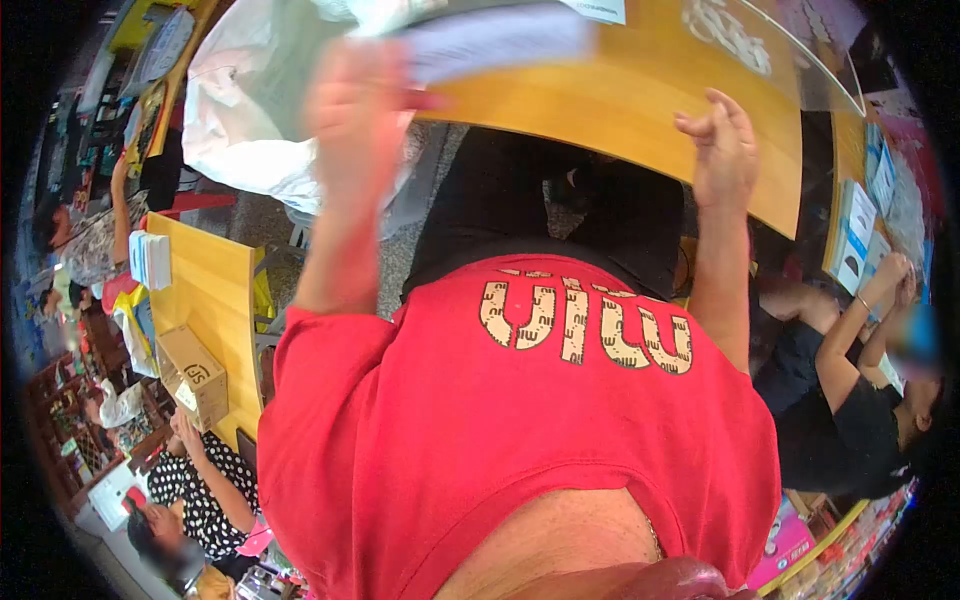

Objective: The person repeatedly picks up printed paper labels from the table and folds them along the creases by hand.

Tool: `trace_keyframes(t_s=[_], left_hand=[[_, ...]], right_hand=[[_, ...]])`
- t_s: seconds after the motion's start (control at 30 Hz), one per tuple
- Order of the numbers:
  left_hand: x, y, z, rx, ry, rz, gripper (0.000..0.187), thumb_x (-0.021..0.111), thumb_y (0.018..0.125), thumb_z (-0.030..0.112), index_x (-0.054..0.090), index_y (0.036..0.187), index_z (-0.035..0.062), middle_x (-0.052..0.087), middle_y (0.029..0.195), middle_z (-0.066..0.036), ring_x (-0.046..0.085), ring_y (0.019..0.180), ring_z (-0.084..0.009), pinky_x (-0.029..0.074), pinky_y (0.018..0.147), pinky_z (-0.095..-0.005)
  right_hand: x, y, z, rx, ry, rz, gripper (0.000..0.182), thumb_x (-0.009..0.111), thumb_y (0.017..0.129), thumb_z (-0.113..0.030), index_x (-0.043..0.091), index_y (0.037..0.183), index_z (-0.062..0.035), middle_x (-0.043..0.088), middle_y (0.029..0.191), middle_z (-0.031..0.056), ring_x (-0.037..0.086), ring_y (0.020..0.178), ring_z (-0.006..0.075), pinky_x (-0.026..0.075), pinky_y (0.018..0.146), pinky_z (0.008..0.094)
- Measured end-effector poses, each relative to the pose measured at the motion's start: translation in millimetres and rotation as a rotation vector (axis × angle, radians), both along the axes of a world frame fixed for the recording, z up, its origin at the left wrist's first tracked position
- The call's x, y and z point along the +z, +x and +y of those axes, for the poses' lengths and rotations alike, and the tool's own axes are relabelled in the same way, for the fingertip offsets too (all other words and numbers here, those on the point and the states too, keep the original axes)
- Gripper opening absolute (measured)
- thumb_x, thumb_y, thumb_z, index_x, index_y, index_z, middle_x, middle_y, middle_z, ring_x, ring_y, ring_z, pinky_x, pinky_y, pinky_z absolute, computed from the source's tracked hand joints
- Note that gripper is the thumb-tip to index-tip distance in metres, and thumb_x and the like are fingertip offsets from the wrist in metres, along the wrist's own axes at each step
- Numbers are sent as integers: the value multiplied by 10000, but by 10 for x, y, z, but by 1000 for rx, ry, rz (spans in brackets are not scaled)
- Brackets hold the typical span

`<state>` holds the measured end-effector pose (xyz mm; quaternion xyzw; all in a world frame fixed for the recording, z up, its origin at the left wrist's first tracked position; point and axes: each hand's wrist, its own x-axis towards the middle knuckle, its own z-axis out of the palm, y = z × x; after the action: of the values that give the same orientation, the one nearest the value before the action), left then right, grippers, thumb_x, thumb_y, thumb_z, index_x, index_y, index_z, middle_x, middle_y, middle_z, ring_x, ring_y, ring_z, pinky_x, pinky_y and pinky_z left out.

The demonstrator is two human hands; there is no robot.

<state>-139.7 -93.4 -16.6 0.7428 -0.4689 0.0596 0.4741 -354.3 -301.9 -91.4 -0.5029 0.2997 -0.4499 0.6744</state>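
My left hand [355, 95], smeared by motion, is raised at the table's near left part. It grips one end of a flat pale bluish-white packet [500, 45] with a darker strip along its top; the blur hides its print. My right hand [724, 150] is at the near edge of the yellow wooden table [620, 110], fingers apart and slightly bent, holding nothing. Beyond it lie whitish looped pieces [728, 35] beside a clear plastic sheet or bin [820, 50]. A large white plastic bag [250, 130] hangs open behind my left hand.
On the left, a second table [215, 265] carries a cardboard box [193, 375] and a white stack [150, 260]; a person in a dotted top [205, 480] sits there. At right, a person in black [850, 430] sits by blue-and-white packages [855, 225].
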Motion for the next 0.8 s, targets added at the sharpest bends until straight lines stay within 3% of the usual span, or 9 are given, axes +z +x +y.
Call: trace_keyframes(t_s=[0.03, 0.13, 0.23, 0.3, 0.4, 0.5, 0.57, 0.7, 0.8], left_hand=[[281, 122, 131, 243, -65, 347, 291, 450, 866, 267, 515, 718, 25, 586, 691, -88, 558, 523, -139, 425, 491, -223], [459, 636, 474, 312, -300, 157, 342, 455, 850, 358, 541, 968, 49, 591, 692, -110, 559, 507, -125, 414, 464, -229], [316, 1176, 602, 554, 636, -195, 520, 394, 826, 496, 582, 867, 13, 589, 698, -118, 566, 579, -155, 430, 489, -271], [329, 1097, 506, 566, 578, -108, 399, 486, 824, 377, 581, 996, 30, 619, 841, -79, 591, 698, -102, 472, 559, -232], [35, 672, -85, 65, 57, 168, 206, 496, 835, 210, 611, 964, 98, 618, 915, -40, 581, 834, -88, 468, 598, -225], [-231, 132, -1065, -286, 363, -180, 240, 519, 795, 204, 580, 991, 78, 589, 966, -117, 551, 925, -252, 418, 807, -320], [-698, 190, -1669, -221, 280, -550, 283, 526, 783, 241, 554, 1007, 71, 585, 953, -127, 535, 921, -299, 405, 822, -351], [-999, 471, -2191, -182, 394, -657, 278, 512, 780, 223, 532, 991, 43, 581, 917, -139, 545, 874, -319, 429, 769, -388], [-624, 439, -2138, -316, 871, -437, 194, 454, 786, 150, 556, 938, 85, 583, 818, -155, 561, 765, -340, 455, 668, -404]], right_hand=[[-2, -39, -62, 9, 0, -13, 188, 404, 856, -98, 473, 984, 22, 535, 572, 59, 561, 602, 167, 447, 730, 336], [-32, -148, -134, -17, 1, 55, 194, 415, 857, -110, 469, 984, 26, 537, 605, 53, 552, 607, 152, 448, 708, 312], [-155, -137, -165, -31, -2, 108, 196, 429, 852, -119, 476, 971, 29, 532, 611, 46, 543, 608, 139, 446, 688, 286], [-262, -118, -230, -56, -46, 161, 195, 437, 849, -124, 485, 962, 27, 531, 613, 40, 536, 609, 127, 440, 673, 265], [-502, -107, -230, -109, -137, 306, 189, 448, 843, -131, 505, 943, 19, 532, 620, 30, 525, 609, 104, 427, 647, 232], [-521, -74, -227, -146, -240, 453, 176, 458, 836, -130, 523, 925, 7, 536, 631, 24, 519, 609, 88, 418, 626, 213], [-509, -125, -188, -156, -272, 536, 169, 465, 832, -129, 529, 918, 2, 538, 636, 21, 518, 609, 82, 414, 615, 207], [-558, -217, -215, -78, -195, 341, 154, 477, 823, -112, 538, 911, -2, 542, 643, 18, 526, 615, 78, 421, 595, 209], [-532, -204, -192, -56, -223, 384, 152, 478, 824, -115, 547, 895, 0, 541, 645, 17, 527, 611, 76, 422, 588, 207]])
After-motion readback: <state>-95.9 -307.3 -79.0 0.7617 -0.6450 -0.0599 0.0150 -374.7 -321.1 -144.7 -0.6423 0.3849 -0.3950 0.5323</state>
